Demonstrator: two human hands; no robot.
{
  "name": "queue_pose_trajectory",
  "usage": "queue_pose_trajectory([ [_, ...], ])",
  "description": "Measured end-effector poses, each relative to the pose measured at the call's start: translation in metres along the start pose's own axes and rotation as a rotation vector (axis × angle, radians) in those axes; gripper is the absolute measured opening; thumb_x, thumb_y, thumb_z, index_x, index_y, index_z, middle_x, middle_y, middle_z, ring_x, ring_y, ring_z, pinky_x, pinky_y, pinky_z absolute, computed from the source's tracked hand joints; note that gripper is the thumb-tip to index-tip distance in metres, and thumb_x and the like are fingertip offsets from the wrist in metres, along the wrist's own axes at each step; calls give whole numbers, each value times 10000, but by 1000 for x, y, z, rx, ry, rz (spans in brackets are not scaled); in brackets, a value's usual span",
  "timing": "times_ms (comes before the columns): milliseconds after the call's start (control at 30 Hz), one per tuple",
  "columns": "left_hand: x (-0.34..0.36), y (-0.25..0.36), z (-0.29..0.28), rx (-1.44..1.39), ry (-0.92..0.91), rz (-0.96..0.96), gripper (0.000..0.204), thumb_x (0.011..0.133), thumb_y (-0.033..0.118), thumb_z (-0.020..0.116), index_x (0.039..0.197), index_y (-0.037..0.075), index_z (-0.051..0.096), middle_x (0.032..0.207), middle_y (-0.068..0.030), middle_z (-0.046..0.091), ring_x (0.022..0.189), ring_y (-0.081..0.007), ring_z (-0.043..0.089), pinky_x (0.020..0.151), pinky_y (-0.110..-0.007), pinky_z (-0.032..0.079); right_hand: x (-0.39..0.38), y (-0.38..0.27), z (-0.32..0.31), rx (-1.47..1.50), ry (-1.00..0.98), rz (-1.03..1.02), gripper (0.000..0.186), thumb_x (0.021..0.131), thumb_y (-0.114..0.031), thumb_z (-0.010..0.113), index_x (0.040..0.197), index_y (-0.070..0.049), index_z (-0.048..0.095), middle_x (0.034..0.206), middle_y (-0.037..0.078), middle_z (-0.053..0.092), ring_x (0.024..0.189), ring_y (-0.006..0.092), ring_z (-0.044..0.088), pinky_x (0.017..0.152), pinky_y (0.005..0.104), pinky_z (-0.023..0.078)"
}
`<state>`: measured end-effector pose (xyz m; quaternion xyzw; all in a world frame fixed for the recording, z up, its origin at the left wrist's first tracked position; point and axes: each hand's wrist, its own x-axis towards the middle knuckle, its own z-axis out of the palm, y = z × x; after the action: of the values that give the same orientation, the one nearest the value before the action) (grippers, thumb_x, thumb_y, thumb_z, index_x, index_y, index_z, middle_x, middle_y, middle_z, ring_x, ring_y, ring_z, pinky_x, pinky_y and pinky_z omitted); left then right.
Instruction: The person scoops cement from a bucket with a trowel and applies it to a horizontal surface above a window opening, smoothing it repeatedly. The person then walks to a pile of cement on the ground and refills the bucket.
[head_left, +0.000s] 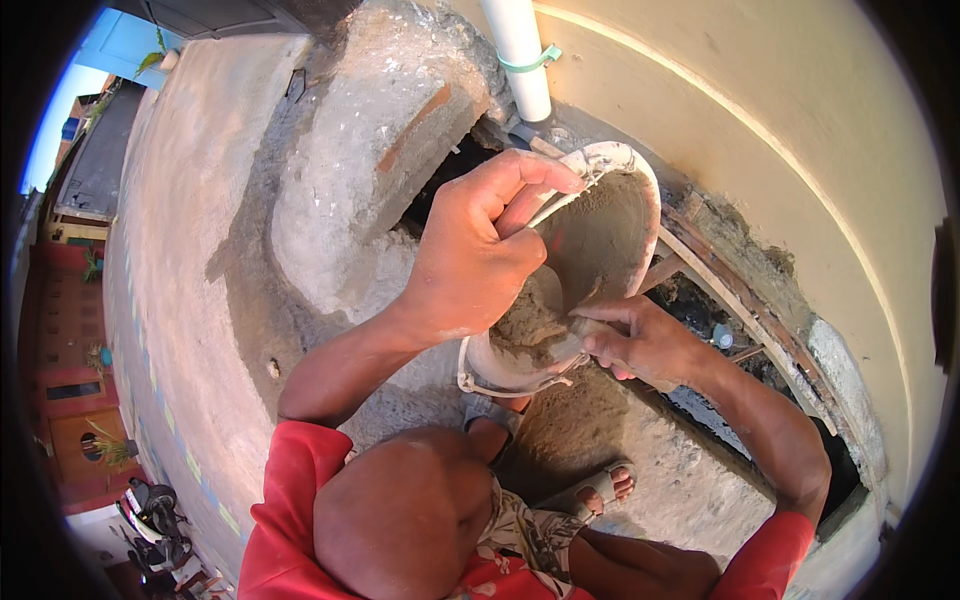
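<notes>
My left hand (pixel 475 245) is closed on the upper rim of a tilted pale bucket (pixel 649 195), located in front of me beside an opening in the concrete. Grey mortar (pixel 525 326) clings inside. My right hand (pixel 648 343) has its fingers bent at the lower edge; I cannot tell whether they grip. A wooden strip (pixel 745 310) lies to the right.

Outdoors in daylight, at right a cream wall (pixel 820 150), beside it a white pipe (pixel 515 50) with a green tie (pixel 530 63), pale concrete ground (pixel 180 200), at far left a red house front (pixel 62 365), green plant (pixel 112 447), parked motorcycle (pixel 155 520) below, sliver of sky (pixel 48 130) above.
</notes>
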<state>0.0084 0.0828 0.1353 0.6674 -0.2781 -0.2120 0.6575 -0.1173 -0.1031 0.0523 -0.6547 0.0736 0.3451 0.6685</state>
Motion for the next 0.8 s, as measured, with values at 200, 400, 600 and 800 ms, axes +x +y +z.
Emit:
queue_pose_trajectory([
  [200, -8, -8, -7, -67, 75, -6, 510, 711, -222, 407, 1159, -18, 540, 1232, -123, 581, 1247, -182, 523, 990, -253, 398, -15, -6, 13, -118, 35, -25, 498, 976, -245, 592, 1362, 56, 502, 1027, 202, 671, 874, 230, 655, 796, 358, 533],
  [400, -4, -22, -8, -36, 93, -91, 514, 719, -195, 423, 1192, -12, 508, 1280, -150, 583, 1241, -182, 535, 967, -241, 402, -35, 15, 11, -126, 90, -128, 513, 976, -261, 591, 1370, 53, 493, 1273, 280, 593, 1188, 320, 584, 1005, 390, 464],
  [600, -1, -31, -12, -98, 144, -112, 533, 720, -182, 434, 1222, -17, 498, 1299, -145, 573, 1236, -181, 540, 937, -237, 419, -53, 12, 2, -28, 97, 18, 529, 978, -292, 606, 1383, 29, 494, 1124, 181, 655, 812, 189, 652, 750, 344, 541],
  [800, 4, -39, -21, -152, 173, -162, 553, 721, -185, 445, 1248, -23, 489, 1304, -154, 568, 1214, -181, 550, 962, -259, 441, -83, 19, -20, -2, 198, 29, 524, 972, -322, 621, 1389, -23, 517, 862, 57, 607, 633, 118, 555, 624, 292, 512],
])
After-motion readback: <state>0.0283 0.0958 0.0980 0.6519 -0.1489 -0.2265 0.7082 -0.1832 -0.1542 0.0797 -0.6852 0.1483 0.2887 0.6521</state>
